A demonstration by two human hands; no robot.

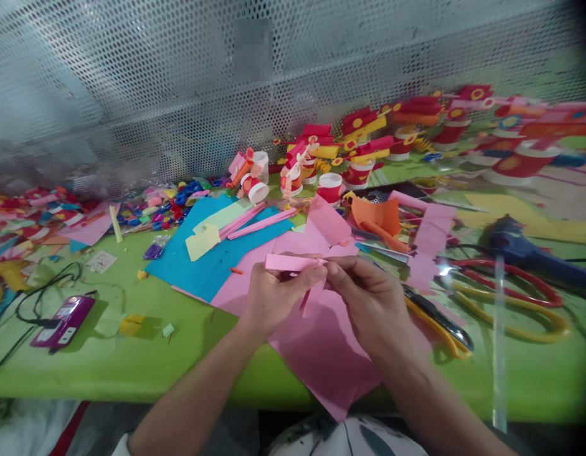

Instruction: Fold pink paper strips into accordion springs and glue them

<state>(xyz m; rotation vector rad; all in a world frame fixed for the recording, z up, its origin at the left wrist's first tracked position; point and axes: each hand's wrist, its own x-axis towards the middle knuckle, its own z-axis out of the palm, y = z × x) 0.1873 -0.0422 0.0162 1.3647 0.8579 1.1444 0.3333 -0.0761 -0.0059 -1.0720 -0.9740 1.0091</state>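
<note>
A narrow folded strip of pink paper (290, 262) is pinched between both hands above the table. My left hand (276, 292) grips its left part, thumb pressed along the lower edge. At its right end, the thumb and fingers of my right hand (366, 294) are closed on the same paper, close to the left thumb. Below the hands lie large pink paper sheets (325, 354), partly hidden by them. Blue sheets (188, 253) lie behind and to the left, with thin pink strips (261, 223) and pale green pieces (202, 244) on top.
To the right are a blue glue gun (535, 250) with a clear glue stick (498, 342), red-and-yellow-handled scissors (515, 316) and a cutter knife (438, 316). Several paper-cup models (362, 171) stand at the back near a perforated metal panel (178, 95). A purple device (64, 322) with cables lies left.
</note>
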